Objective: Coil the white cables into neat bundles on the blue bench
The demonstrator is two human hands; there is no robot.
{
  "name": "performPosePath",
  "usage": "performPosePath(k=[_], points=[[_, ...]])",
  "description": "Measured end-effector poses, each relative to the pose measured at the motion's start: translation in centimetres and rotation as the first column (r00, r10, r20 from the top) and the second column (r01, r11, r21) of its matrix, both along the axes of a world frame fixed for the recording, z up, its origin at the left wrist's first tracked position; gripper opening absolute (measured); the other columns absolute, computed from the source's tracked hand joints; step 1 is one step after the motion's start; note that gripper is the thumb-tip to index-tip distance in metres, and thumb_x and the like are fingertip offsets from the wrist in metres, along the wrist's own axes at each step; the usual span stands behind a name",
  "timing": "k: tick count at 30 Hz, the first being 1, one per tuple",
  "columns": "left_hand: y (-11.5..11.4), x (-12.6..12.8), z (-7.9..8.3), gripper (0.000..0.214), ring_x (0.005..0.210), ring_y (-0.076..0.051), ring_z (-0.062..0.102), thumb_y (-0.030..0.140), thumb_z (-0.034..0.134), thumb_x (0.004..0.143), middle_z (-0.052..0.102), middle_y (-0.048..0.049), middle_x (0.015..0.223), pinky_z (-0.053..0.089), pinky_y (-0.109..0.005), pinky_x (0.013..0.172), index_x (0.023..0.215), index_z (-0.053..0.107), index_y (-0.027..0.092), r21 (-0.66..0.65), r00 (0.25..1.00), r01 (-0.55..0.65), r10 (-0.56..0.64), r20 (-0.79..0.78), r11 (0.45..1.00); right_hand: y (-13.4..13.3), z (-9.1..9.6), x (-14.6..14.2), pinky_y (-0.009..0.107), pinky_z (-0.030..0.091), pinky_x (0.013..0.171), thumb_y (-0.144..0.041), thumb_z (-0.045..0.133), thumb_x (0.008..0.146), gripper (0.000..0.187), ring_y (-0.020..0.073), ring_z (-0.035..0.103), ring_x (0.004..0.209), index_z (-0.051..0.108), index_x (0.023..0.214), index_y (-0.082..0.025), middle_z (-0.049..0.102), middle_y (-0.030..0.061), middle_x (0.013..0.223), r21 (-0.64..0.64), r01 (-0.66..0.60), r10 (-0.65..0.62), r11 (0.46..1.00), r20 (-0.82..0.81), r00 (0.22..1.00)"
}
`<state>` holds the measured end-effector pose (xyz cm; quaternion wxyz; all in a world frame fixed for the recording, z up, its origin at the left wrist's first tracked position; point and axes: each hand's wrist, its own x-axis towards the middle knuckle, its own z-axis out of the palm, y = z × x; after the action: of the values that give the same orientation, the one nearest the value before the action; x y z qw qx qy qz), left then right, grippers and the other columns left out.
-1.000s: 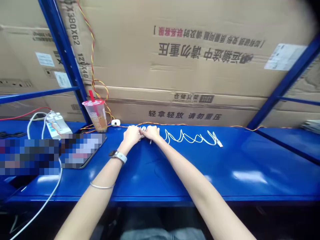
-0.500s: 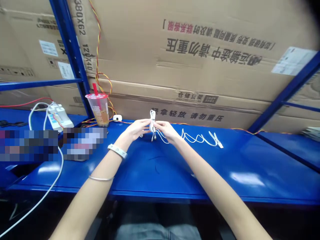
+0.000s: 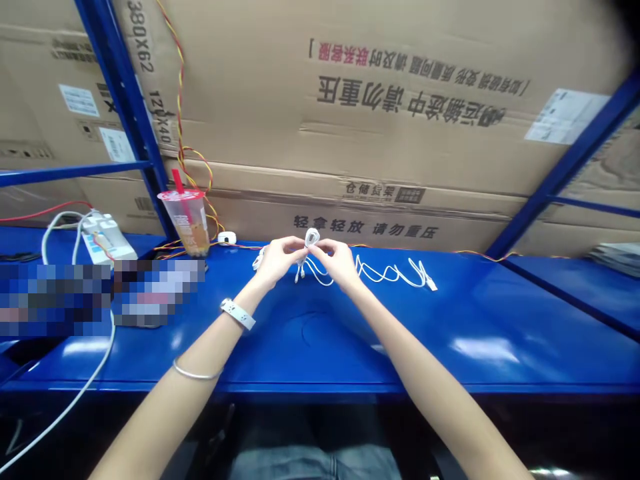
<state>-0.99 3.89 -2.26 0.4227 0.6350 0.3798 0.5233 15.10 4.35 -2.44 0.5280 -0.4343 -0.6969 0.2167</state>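
Cardboard cartons (image 3: 350,133), upper frame, stacked behind blue shelf uprights. Blue metal bench (image 3: 400,340), lower half. Left of centre on bench: plastic cup (image 3: 186,223) with red straw; further left, white power strip (image 3: 107,239). Centre: left hand (image 3: 280,261) and right hand (image 3: 340,261), both curled, fingertips gripping a small loop of white cable (image 3: 312,236) just above the bench; remainder trails right along the bench to a plug (image 3: 431,285). Left wrist: watch (image 3: 237,314)
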Motion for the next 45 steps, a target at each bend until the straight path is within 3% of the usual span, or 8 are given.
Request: performPosePath(k=[6, 14, 21, 26, 30, 35, 39, 45], points=[[-0.2, 0.1, 0.4, 0.037, 0.087, -0.023, 0.068, 0.039, 0.075, 0.069, 0.073, -0.0105, 0.097, 0.054, -0.033, 0.073, 0.097, 0.070, 0.014, -0.050, 0.999, 0.038, -0.038, 0.008, 0.998, 0.2, 0.2, 0.5, 0.030, 0.050, 0.074, -0.035, 0.066, 0.075, 0.020, 0.0215, 0.068, 0.079, 0.073, 0.079, -0.016, 0.075, 0.0070, 0.083, -0.013, -0.071, 0.071, 0.997, -0.041, 0.997], [0.1, 0.3, 0.7, 0.025, 0.064, -0.012, 0.062, 0.008, 0.054, 0.072, 0.065, -0.0035, 0.072, 0.053, -0.028, 0.069, 0.095, 0.062, 0.014, -0.330, 0.904, 0.233, -0.079, 0.420, 0.915, 0.5, 0.4, 0.9, 0.031, 0.051, 0.072, -0.030, 0.064, 0.073, 0.016, 0.0217, 0.068, 0.076, 0.072, 0.074, -0.016, 0.073, 0.0063, 0.076, -0.064, -0.021, 0.017, 0.998, -0.055, 0.998], [-0.6, -0.1, 1.3, 0.018, 0.053, -0.007, 0.046, 0.022, 0.051, 0.081, 0.045, 0.0032, 0.065, 0.047, -0.022, 0.057, 0.094, 0.061, 0.016, -0.282, 0.781, 0.508, -0.296, 0.551, 0.814, 0.1, 0.6, 0.6, 0.028, 0.048, 0.069, -0.026, 0.061, 0.074, 0.014, 0.0199, 0.067, 0.074, 0.072, 0.071, -0.016, 0.073, 0.0049, 0.075, -0.048, 0.073, -0.070, 0.996, 0.071, 0.995], [-1.3, 0.1, 1.6, 0.021, 0.045, -0.002, 0.034, 0.025, 0.072, 0.074, 0.034, 0.0087, 0.057, 0.034, -0.015, 0.046, 0.089, 0.059, 0.016, -0.172, 0.786, 0.498, -0.359, 0.504, 0.850, 0.7, 0.8, 1.8, 0.028, 0.048, 0.071, -0.023, 0.060, 0.074, 0.015, 0.0199, 0.067, 0.073, 0.072, 0.069, -0.017, 0.073, 0.0043, 0.071, -0.021, 0.186, -0.181, 0.982, 0.143, 0.973], [-0.7, -0.3, 1.5, 0.025, 0.039, -0.001, 0.026, 0.023, 0.078, 0.069, 0.027, 0.0119, 0.050, 0.026, -0.013, 0.040, 0.080, 0.057, 0.016, -0.108, 0.798, 0.365, -0.251, 0.549, 0.925, 1.1, 0.9, 2.9, 0.028, 0.048, 0.070, -0.022, 0.060, 0.072, 0.014, 0.0208, 0.068, 0.072, 0.072, 0.067, -0.017, 0.072, 0.0038, 0.068, -0.065, 0.236, -0.227, 0.969, 0.129, 0.965], [0.2, -0.4, 0.9, 0.029, 0.037, 0.002, 0.028, 0.032, 0.079, 0.072, 0.045, 0.0061, 0.055, 0.021, -0.012, 0.035, 0.084, 0.066, 0.009, -0.333, 0.913, 0.117, 0.031, 0.408, 0.936, 0.7, 1.4, 2.9, 0.029, 0.049, 0.070, -0.026, 0.060, 0.072, 0.015, 0.0210, 0.067, 0.071, 0.072, 0.070, -0.017, 0.073, 0.0043, 0.070, 0.010, 0.218, -0.218, 0.976, 0.077, 0.973], [-0.2, 0.1, 0.9, 0.029, 0.037, 0.004, 0.030, 0.036, 0.072, 0.079, 0.066, -0.0063, 0.080, 0.026, -0.012, 0.033, 0.085, 0.069, 0.008, -0.403, 0.885, 0.283, -0.075, 0.459, 0.870, 0.2, 1.6, 2.3, 0.029, 0.049, 0.070, -0.027, 0.060, 0.073, 0.016, 0.0195, 0.065, 0.070, 0.072, 0.072, -0.016, 0.073, 0.0050, 0.073, 0.110, 0.204, -0.215, 0.973, 0.099, 0.972], [-0.6, 0.4, 1.1, 0.014, 0.038, 0.004, 0.030, 0.023, 0.068, 0.083, 0.069, -0.0060, 0.086, 0.031, -0.011, 0.035, 0.082, 0.069, 0.010, -0.370, 0.811, 0.432, -0.174, 0.559, 0.823, 0.1, 1.7, 2.3, 0.030, 0.048, 0.070, -0.031, 0.062, 0.075, 0.018, 0.0185, 0.064, 0.069, 0.072, 0.074, -0.016, 0.072, 0.0048, 0.073, 0.122, 0.135, -0.146, 0.983, 0.091, 0.985]])
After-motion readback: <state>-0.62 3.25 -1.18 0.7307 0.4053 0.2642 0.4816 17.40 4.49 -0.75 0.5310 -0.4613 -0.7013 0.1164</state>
